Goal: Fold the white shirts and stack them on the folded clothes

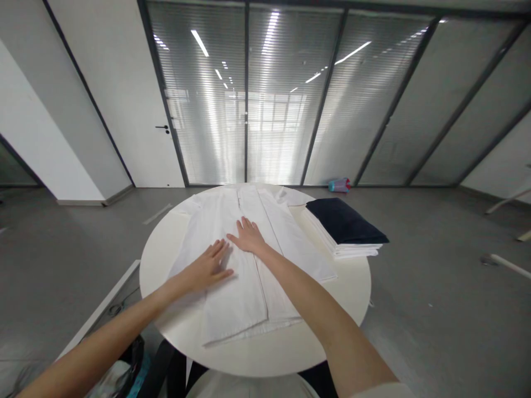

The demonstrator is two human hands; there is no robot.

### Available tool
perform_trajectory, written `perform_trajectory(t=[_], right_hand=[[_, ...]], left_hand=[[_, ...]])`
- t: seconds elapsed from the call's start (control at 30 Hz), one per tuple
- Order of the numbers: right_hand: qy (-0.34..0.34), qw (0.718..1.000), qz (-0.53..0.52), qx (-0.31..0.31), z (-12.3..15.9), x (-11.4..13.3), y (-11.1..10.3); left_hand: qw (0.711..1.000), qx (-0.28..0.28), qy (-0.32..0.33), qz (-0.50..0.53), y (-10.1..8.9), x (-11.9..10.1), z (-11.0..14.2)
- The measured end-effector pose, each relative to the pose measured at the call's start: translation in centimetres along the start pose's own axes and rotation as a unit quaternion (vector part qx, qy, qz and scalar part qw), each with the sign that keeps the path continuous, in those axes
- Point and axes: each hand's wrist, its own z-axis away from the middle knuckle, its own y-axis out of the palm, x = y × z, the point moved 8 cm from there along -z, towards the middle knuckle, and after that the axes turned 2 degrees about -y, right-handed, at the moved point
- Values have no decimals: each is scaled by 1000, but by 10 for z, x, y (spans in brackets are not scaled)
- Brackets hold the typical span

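A white button-front garment [236, 304], like a shirt or lab coat, lies spread on the round white table [348, 298], its hem toward me and one front panel folded over the other. My left hand [209, 267] rests on its left part, fingers stretched out. Just beyond and to the right, my right hand [248, 236] lies flat near the front placket, fingers spread. Neither hand grips the cloth. Part of the garment is hidden under my hands and right forearm.
At the table's right edge sits a stack of folded white cloth [352, 251] with a dark navy folded piece [344, 220] on top. A blue and pink bin [339, 185] lies on the floor by the glass partition. A bag [124, 367] is below left.
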Motion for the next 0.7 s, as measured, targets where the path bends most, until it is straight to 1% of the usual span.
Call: perform_trajectory(t=[0.07, 0.17, 0.23, 0.37, 0.43, 0.5, 0.6, 0.67, 0.7], right_hand=[[1, 1000, -7, 2, -1, 0, 0], [5, 1000, -13, 5, -1, -2, 1], [6, 1000, -15, 5, -2, -2, 1], [3, 1000, -16, 6, -2, -2, 2], [3, 1000, -16, 8, -3, -2, 2], [4, 1000, -16, 8, -3, -1, 2], [3, 1000, -17, 5, -2, -1, 0], [3, 1000, -19, 3, -1, -1, -1], [2, 1000, -21, 1, 0, -1, 0]], left_hand=[[999, 24, 11, -37, 16, -2, 11], [997, 24, 17, -72, 25, -14, 29], [996, 32, 34, -78, 25, -29, 44], [991, 60, 92, -78, 21, -66, 75], [988, 72, 115, -70, 17, -80, 84], [986, 76, 137, -49, 8, -91, 86], [982, 82, 168, -1, -8, -103, 75], [976, 99, 194, 27, -12, -114, 67], [970, 112, 212, 39, -11, -120, 64]])
